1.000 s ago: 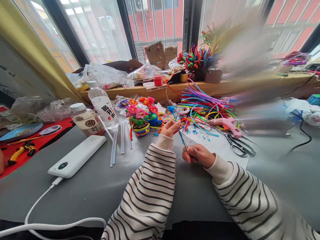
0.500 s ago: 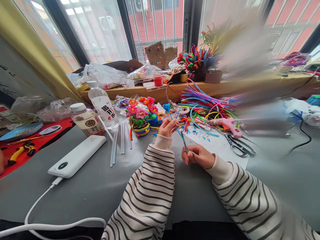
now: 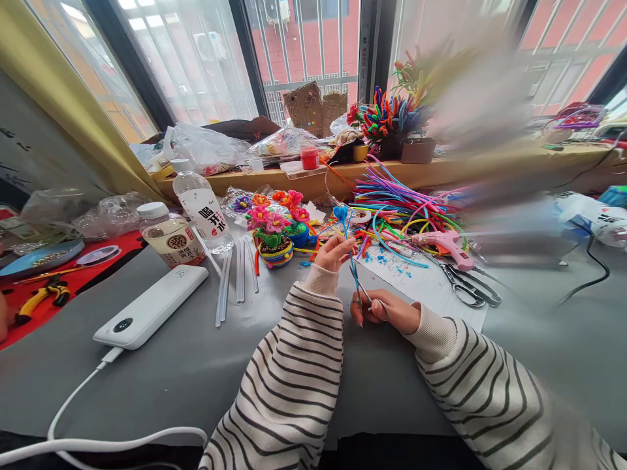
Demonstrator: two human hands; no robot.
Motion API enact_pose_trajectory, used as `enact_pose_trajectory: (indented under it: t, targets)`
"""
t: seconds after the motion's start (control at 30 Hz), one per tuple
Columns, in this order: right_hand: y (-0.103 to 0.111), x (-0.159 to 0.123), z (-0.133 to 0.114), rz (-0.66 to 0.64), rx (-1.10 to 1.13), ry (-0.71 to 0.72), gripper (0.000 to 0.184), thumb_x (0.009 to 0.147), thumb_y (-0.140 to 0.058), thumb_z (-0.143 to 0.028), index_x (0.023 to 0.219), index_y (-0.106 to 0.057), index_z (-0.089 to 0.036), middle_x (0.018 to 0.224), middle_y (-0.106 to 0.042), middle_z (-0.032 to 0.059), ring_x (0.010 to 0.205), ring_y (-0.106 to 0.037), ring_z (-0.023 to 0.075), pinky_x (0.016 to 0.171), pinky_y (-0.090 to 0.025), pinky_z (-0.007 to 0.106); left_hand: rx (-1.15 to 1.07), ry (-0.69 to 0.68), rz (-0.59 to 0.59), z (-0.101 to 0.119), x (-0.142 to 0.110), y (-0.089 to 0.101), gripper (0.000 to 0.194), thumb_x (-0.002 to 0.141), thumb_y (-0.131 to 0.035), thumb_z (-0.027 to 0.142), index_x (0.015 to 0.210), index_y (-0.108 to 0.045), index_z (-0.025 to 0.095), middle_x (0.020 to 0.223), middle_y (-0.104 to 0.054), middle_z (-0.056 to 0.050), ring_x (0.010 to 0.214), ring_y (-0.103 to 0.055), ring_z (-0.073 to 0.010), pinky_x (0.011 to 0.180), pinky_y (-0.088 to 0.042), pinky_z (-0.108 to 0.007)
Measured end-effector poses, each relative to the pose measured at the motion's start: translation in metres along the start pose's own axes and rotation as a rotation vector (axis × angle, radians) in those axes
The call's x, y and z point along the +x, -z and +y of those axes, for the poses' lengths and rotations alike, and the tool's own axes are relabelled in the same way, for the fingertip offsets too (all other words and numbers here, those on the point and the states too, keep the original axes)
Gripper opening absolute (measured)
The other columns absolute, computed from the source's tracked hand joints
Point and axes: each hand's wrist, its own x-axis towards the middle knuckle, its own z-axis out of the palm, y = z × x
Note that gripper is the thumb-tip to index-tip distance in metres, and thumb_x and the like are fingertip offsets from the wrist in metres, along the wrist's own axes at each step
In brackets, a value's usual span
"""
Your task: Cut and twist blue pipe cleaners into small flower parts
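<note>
My left hand (image 3: pixel 336 252) pinches the stem of a blue pipe-cleaner flower (image 3: pixel 341 214), its bloom pointing up above the fingertips. Below those fingers the stem runs down towards my right hand (image 3: pixel 376 308), which is closed around the handles of small scissors (image 3: pixel 365 291). Their blades are parted and lie at the lower stem; whether they touch it I cannot tell. Left of my hands stands a little pot (image 3: pixel 275 254) with pink pipe-cleaner flowers. Blue fluff clippings (image 3: pixel 402 272) are scattered on a white sheet (image 3: pixel 441 295) to the right.
Behind my hands lies a heap of coloured pipe cleaners (image 3: pixel 401 196). A pink glue gun (image 3: pixel 448 247) and black-handled scissors (image 3: pixel 470 285) lie right. Clear glue sticks (image 3: pixel 240 271), a water bottle (image 3: pixel 203 209), a jar (image 3: pixel 171 238) and a white power bank (image 3: pixel 151 307) with a cable are left.
The blue flower has shifted right and stands more upright. The scissors in my right hand have tilted and their blades have opened wider. My left hand has moved slightly to the right.
</note>
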Motion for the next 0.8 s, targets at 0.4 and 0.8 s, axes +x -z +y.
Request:
enact_pose_trajectory:
  t: [0.4,0.8]
  targets:
    - [-0.0025,0.0002,0.0077,0.085,0.146,-0.062,0.055,0.065,-0.030,-0.064,0.051,-0.047,-0.013,0.046,-0.040,-0.0025,0.037,-0.027,0.0037,0.038,-0.020,0.021,-0.021,0.000,0.053,0.0016,0.0010,0.0005,0.025,0.052,-0.061,0.029,0.046,-0.041,0.015,0.053,-0.050,0.004,0.054,-0.046,-0.0048,0.060,-0.036,-0.020]
    - [-0.0026,0.0006,0.0083,0.244,0.160,-0.078,0.049,0.068,-0.037,-0.056,0.043,-0.040,-0.014,0.041,-0.037,-0.0024,0.037,-0.028,0.0040,0.038,-0.019,0.021,-0.056,-0.036,0.110,-0.0005,0.0027,0.0018,0.026,0.054,-0.060,0.029,0.047,-0.040,0.015,0.051,-0.049,0.005,0.051,-0.046,-0.0045,0.054,-0.035,-0.018]
